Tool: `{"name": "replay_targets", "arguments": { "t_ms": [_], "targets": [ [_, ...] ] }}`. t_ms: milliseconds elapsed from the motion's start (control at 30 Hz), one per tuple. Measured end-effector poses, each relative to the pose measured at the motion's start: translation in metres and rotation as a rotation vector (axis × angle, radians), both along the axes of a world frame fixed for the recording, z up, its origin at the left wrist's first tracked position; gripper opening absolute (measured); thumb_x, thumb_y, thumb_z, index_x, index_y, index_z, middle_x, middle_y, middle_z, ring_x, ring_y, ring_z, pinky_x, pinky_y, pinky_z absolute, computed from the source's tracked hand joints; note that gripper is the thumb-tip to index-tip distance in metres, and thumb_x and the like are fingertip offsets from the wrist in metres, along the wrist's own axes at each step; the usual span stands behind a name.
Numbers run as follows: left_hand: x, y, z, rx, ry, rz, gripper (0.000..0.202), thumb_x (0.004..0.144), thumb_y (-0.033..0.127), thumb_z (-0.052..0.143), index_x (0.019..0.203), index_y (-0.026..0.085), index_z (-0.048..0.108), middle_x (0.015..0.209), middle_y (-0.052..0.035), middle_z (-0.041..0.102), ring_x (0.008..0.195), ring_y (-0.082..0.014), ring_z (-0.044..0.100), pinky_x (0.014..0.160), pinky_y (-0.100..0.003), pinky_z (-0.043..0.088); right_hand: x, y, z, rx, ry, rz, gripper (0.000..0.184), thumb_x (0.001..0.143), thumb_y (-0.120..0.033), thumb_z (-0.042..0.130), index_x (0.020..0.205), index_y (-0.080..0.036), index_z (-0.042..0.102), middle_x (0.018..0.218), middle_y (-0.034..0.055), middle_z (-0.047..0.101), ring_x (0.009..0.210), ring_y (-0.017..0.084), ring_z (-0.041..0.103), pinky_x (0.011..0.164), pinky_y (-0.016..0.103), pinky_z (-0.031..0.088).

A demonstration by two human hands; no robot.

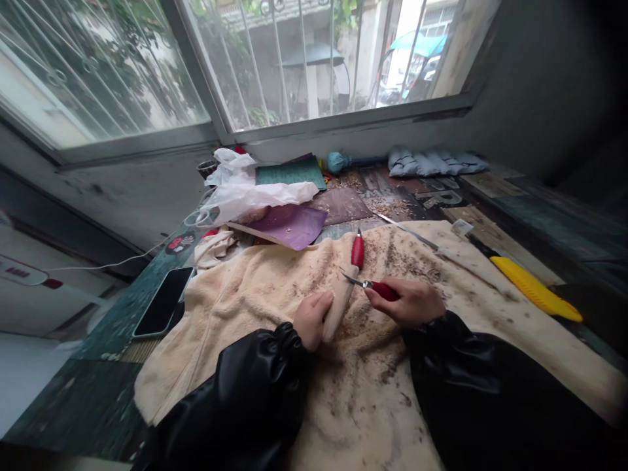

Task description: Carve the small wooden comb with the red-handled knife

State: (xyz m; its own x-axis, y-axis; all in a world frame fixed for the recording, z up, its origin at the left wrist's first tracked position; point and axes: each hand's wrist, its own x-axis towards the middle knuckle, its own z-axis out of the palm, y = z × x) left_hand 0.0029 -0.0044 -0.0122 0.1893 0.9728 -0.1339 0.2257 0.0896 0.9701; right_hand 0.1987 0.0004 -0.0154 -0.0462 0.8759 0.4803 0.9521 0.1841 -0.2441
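Note:
My left hand [312, 319] is closed around the lower part of a pale stick-like piece of wood [338, 303], which tilts up and away to the right. In my right hand [417, 302] is a carving knife [385, 290] with a red handle and a thin, curved blade. The blade lies across the upper end of the wood; whether it touches cannot be made out. Just beyond that end, a second red-handled carving knife [358, 251] rests on the beige cloth [255, 288]. Dark shavings are scattered over the cloth around both hands.
A yellow utility knife [534, 286] lies at the right, near a long thin metal tool [407, 229]. To the left sits a phone [164, 302]. White plastic bags [265, 195], a purple sheet [294, 226] and a green mat [289, 172] are by the window.

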Motion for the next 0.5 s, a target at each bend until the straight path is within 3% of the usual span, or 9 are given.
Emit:
{"name": "replay_targets", "arguments": {
  "t_ms": [167,367,500],
  "targets": [
    [0.0,-0.002,0.002,0.024,-0.003,0.019,0.038,0.073,0.051,0.039,0.053,0.019,0.033,0.055,0.0027,0.028,0.056,-0.0124,0.029,0.056,-0.028,0.025,0.009,0.003,0.006,-0.001,0.091,-0.121,0.056,0.074,-0.069,0.034,0.054,-0.02,0.055,0.047,-0.0009,0.049,0.045,0.01,0.04,0.047,0.022,0.027],
    [-0.002,0.0,0.0,0.001,-0.041,0.022,0.038,0.072,0.053,0.039,0.055,0.019,0.036,0.056,0.0016,0.031,0.057,-0.0133,0.032,0.057,-0.028,0.028,0.0,-0.004,0.008,0.043,0.133,0.091,0.057,0.077,-0.065,0.035,0.049,-0.019,0.052,0.044,-0.0017,0.045,0.043,0.008,0.039,0.048,0.021,0.028],
    [0.0,0.0,0.001,-0.051,-0.089,0.009,0.039,0.072,0.054,0.041,0.056,0.019,0.039,0.057,0.0008,0.036,0.056,-0.0132,0.033,0.057,-0.028,0.03,-0.002,-0.005,0.006,0.039,0.079,0.049,0.057,0.076,-0.066,0.035,0.049,-0.019,0.051,0.044,-0.0012,0.046,0.043,0.009,0.038,0.046,0.022,0.025]
  ]
}}
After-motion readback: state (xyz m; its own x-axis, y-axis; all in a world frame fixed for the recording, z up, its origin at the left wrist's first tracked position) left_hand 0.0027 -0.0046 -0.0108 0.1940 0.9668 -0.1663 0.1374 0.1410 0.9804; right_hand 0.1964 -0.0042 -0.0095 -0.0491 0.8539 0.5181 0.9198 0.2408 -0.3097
